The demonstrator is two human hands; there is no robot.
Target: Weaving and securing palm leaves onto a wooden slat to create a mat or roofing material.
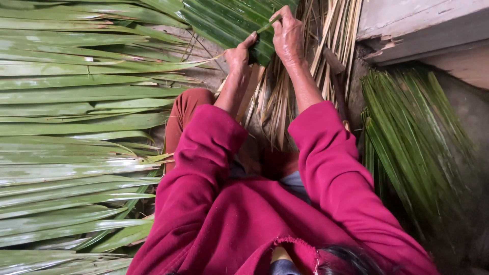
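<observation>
- Hands first: the left hand (238,55) is closed in a pinch, thumb and fingertips nipping the edge of a dark green palm leaf bundle (232,23) that lies directly ahead of both hands.
- The right hand (287,34), just beside the left and slightly further out, is also curled shut – its fingertips grip a narrow green leaf strip (268,24) at the top edge of the same bundle.
- Under the wrists and forearms lies a heap of pale dried leaf ribs (277,104), fanning back toward the person's lap.
- Left of the left hand, long flat green palm leaflets (76,122) cover the ground in rows, reaching to the picture's edge.
- Right of the right hand, well apart, sits a bundle of thin dark green strips (407,137); beyond it a grey concrete step (423,30).
- A dark wooden handle (337,84) lies beside the right forearm – its working end is hidden, so the tool cannot be told.
- Both palms face away, and the magenta sleeves (326,158) cover the arms below the forearms.
- No packages or labels can be made out.
</observation>
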